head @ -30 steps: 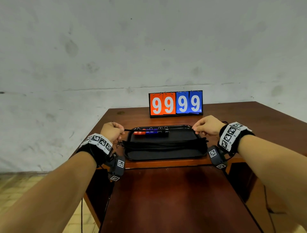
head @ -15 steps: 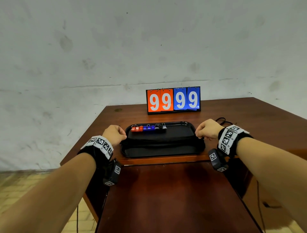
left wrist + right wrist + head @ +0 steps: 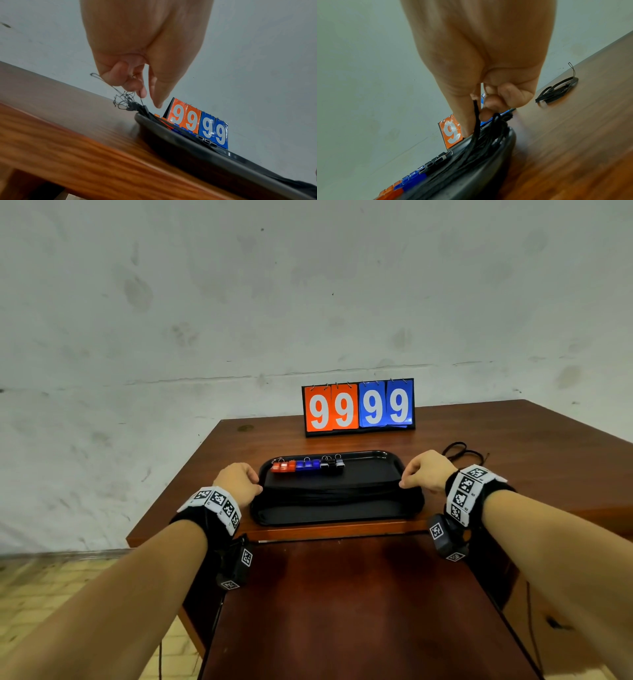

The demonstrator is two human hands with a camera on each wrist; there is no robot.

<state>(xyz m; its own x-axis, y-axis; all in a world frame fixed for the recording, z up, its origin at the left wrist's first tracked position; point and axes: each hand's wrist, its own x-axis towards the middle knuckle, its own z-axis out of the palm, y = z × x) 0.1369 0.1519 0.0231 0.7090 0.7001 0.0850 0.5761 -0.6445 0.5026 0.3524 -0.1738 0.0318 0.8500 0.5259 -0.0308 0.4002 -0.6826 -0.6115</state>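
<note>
A black tray lies on the wooden table. A bundle of black cords stretches across it from end to end. Behind the bundle, a row of red, blue and black clip pieces sits along the tray's far side. At the tray's left end my left hand pinches the thin cord ends with its fingers curled. My right hand is at the right end and pinches a thicker black cord between thumb and fingers.
A flip scoreboard reading 99 in orange and 99 in blue stands behind the tray by the wall. A loose black cord loop lies on the table to the right of my right hand. A lower wooden surface lies in front.
Both hands have brought a cord, stretched taut near the clip pieces, down and toward me onto the bundle. They now sit low at the tray's ends.
</note>
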